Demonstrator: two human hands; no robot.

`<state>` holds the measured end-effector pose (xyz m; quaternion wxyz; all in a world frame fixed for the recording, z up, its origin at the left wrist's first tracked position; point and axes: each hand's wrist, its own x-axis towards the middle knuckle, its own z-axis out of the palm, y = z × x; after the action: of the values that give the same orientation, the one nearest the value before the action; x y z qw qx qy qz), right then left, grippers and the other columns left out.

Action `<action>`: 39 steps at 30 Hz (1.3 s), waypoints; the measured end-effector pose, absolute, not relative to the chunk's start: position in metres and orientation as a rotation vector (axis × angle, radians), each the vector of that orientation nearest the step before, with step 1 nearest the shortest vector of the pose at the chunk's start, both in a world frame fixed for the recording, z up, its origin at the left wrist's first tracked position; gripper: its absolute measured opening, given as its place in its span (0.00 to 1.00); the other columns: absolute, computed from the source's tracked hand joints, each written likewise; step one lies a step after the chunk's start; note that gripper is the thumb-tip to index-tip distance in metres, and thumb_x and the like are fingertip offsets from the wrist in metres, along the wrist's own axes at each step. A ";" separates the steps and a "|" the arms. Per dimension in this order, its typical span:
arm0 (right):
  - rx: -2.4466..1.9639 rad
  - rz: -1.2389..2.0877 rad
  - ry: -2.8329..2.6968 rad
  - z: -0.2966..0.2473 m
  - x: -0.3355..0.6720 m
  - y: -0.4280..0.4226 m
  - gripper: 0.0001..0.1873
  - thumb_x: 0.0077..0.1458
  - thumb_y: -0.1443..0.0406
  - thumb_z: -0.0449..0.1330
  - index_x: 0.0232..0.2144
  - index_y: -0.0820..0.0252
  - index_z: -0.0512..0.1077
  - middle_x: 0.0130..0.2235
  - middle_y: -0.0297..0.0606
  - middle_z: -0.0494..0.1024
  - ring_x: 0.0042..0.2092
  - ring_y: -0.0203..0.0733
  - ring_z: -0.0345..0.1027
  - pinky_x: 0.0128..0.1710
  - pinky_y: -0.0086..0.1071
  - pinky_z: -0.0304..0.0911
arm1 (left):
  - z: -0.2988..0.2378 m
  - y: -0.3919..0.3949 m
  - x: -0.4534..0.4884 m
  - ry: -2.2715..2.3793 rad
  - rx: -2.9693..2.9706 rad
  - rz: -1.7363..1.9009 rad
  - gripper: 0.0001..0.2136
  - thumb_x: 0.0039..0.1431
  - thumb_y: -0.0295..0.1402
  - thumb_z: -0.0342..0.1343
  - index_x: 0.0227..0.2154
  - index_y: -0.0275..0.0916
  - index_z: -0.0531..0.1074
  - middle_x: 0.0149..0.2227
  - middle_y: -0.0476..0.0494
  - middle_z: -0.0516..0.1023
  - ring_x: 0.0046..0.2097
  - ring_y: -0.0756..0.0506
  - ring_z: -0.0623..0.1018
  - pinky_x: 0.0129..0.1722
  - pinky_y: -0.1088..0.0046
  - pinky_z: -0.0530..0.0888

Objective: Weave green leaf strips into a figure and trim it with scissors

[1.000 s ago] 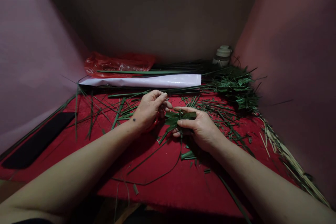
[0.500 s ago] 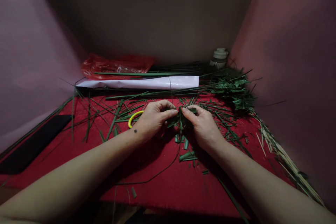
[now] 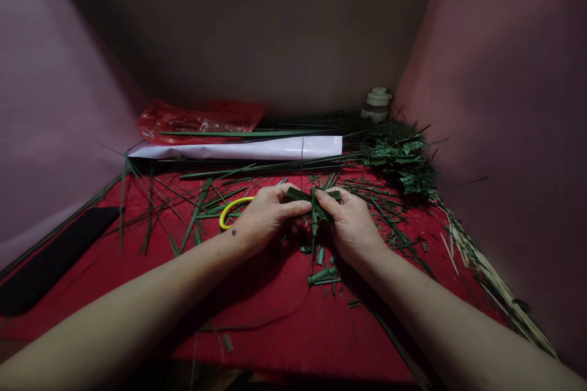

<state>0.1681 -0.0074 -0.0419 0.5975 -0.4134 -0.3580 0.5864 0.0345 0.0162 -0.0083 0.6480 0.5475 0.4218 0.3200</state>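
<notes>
Between my two hands is a small piece of folded green leaf strips (image 3: pixel 314 211), with short ends sticking out to both sides and a narrow part hanging down. My left hand (image 3: pixel 274 211) pinches its left side between thumb and fingers. On the other side, my right hand (image 3: pixel 349 214) pinches it with the thumb near the centre. A thin dark strand (image 3: pixel 302 165) rises above the piece. Beside my left wrist shows the yellow handle (image 3: pixel 224 218) of what look like scissors, partly covered by the hand. Short leaf offcuts (image 3: pixel 322 277) lie below the hands.
Loose strips and scraps litter the red cloth (image 3: pixel 257 342). Behind lie a white folded sheet (image 3: pixel 275 148), a red plastic bag (image 3: pixel 202 117) and a lidded bottle (image 3: pixel 376 104). Woven green leaf pieces (image 3: pixel 403 153) are heaped at back right; a black flat object (image 3: pixel 59 259) lies left.
A leaf end now shows above my left thumb, and the left fingers have shifted on the piece. The hanging strand below has swung. The whole view has moved slightly.
</notes>
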 end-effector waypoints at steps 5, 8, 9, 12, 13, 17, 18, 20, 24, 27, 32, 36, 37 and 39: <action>-0.836 1.505 -0.669 -0.040 0.164 -0.007 0.14 0.42 0.59 0.64 0.26 0.61 0.64 0.21 0.31 0.68 0.19 0.34 0.59 0.18 0.28 0.57 | -0.008 0.020 0.034 0.865 1.207 0.735 0.08 0.45 0.30 0.60 0.23 0.36 0.64 0.18 0.54 0.69 0.19 0.54 0.69 0.21 0.77 0.65; -0.896 1.421 -0.717 -0.042 0.166 -0.007 0.15 0.43 0.58 0.63 0.26 0.62 0.65 0.22 0.31 0.68 0.20 0.33 0.60 0.19 0.28 0.59 | -0.008 0.022 0.030 0.889 1.256 0.719 0.08 0.46 0.31 0.60 0.25 0.36 0.65 0.19 0.53 0.70 0.19 0.54 0.69 0.21 0.77 0.65; -0.923 1.371 -0.748 -0.043 0.167 -0.007 0.15 0.44 0.57 0.63 0.26 0.62 0.65 0.22 0.31 0.68 0.21 0.33 0.60 0.19 0.28 0.59 | -0.007 0.021 0.030 0.899 1.281 0.702 0.08 0.46 0.31 0.60 0.26 0.36 0.65 0.19 0.53 0.70 0.20 0.54 0.69 0.21 0.77 0.65; -0.961 1.289 -0.815 -0.048 0.169 -0.005 0.14 0.45 0.57 0.62 0.25 0.62 0.65 0.21 0.30 0.66 0.21 0.32 0.59 0.19 0.27 0.58 | -0.007 0.020 0.028 0.920 1.346 0.653 0.09 0.45 0.29 0.59 0.27 0.36 0.64 0.20 0.52 0.70 0.21 0.52 0.70 0.22 0.76 0.66; -0.957 1.290 -0.814 -0.049 0.170 -0.004 0.14 0.45 0.57 0.62 0.25 0.62 0.65 0.21 0.30 0.66 0.21 0.32 0.59 0.19 0.27 0.58 | -0.007 0.019 0.028 0.924 1.354 0.644 0.09 0.45 0.28 0.59 0.28 0.37 0.64 0.20 0.52 0.70 0.21 0.51 0.71 0.23 0.75 0.66; -0.901 1.346 -0.749 -0.046 0.168 -0.004 0.14 0.44 0.58 0.63 0.25 0.62 0.65 0.21 0.30 0.67 0.21 0.32 0.60 0.20 0.27 0.58 | -0.005 0.019 0.029 0.910 1.411 0.667 0.09 0.45 0.29 0.58 0.29 0.36 0.64 0.21 0.53 0.68 0.22 0.52 0.69 0.23 0.75 0.67; -0.881 1.368 -0.718 -0.044 0.168 -0.005 0.14 0.43 0.59 0.64 0.25 0.61 0.65 0.21 0.29 0.67 0.20 0.32 0.60 0.19 0.26 0.58 | -0.004 0.019 0.029 0.921 1.439 0.693 0.09 0.46 0.30 0.58 0.31 0.36 0.65 0.22 0.52 0.69 0.22 0.53 0.69 0.24 0.76 0.67; -0.848 1.423 -0.660 -0.038 0.167 -0.007 0.14 0.41 0.60 0.64 0.28 0.60 0.65 0.22 0.29 0.69 0.20 0.33 0.61 0.19 0.27 0.58 | -0.001 0.019 0.030 0.973 1.498 0.759 0.12 0.47 0.34 0.58 0.35 0.36 0.66 0.26 0.52 0.70 0.24 0.53 0.69 0.24 0.77 0.66; -0.838 1.493 -0.665 -0.034 0.166 -0.012 0.19 0.38 0.64 0.66 0.35 0.59 0.67 0.27 0.32 0.72 0.24 0.35 0.65 0.20 0.27 0.60 | 0.001 0.018 0.031 1.074 1.560 0.824 0.09 0.50 0.38 0.55 0.29 0.36 0.67 0.25 0.51 0.69 0.26 0.53 0.68 0.24 0.78 0.64; -0.825 1.494 -0.734 -0.038 0.166 -0.013 0.23 0.35 0.67 0.68 0.38 0.60 0.68 0.31 0.34 0.74 0.28 0.36 0.68 0.28 0.29 0.63 | 0.000 0.016 0.032 1.097 1.528 0.825 0.09 0.51 0.37 0.55 0.24 0.35 0.66 0.22 0.53 0.67 0.24 0.54 0.65 0.23 0.79 0.62; -0.828 1.486 -0.757 -0.041 0.166 -0.013 0.21 0.34 0.69 0.68 0.35 0.62 0.69 0.31 0.35 0.75 0.31 0.38 0.69 0.35 0.33 0.64 | 0.002 0.014 0.032 1.104 1.397 0.829 0.12 0.52 0.38 0.53 0.20 0.35 0.65 0.18 0.54 0.63 0.20 0.56 0.60 0.20 0.79 0.57; -0.828 1.536 -0.723 -0.039 0.166 -0.014 0.21 0.35 0.71 0.66 0.37 0.61 0.69 0.29 0.35 0.75 0.28 0.38 0.69 0.31 0.32 0.64 | 0.002 0.017 0.030 1.102 1.431 0.854 0.11 0.51 0.38 0.55 0.23 0.35 0.68 0.21 0.53 0.65 0.22 0.55 0.62 0.21 0.79 0.59; -0.820 1.544 -0.723 -0.039 0.166 -0.014 0.22 0.35 0.71 0.66 0.38 0.60 0.69 0.29 0.35 0.75 0.28 0.38 0.69 0.31 0.33 0.64 | 0.002 0.017 0.029 1.096 1.454 0.857 0.11 0.51 0.39 0.55 0.23 0.35 0.68 0.21 0.53 0.64 0.22 0.55 0.62 0.21 0.79 0.59; -0.800 1.543 -0.720 -0.040 0.166 -0.014 0.23 0.36 0.71 0.66 0.39 0.60 0.69 0.29 0.36 0.75 0.28 0.38 0.69 0.31 0.33 0.64 | 0.001 0.018 0.029 1.093 1.497 0.858 0.12 0.50 0.40 0.56 0.23 0.35 0.67 0.20 0.54 0.63 0.22 0.55 0.61 0.21 0.78 0.59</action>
<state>0.1658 -0.0145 -0.0396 0.5894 -0.3437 -0.3092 0.6625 0.0286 0.0182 0.0007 0.5221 0.6252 0.4565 0.3580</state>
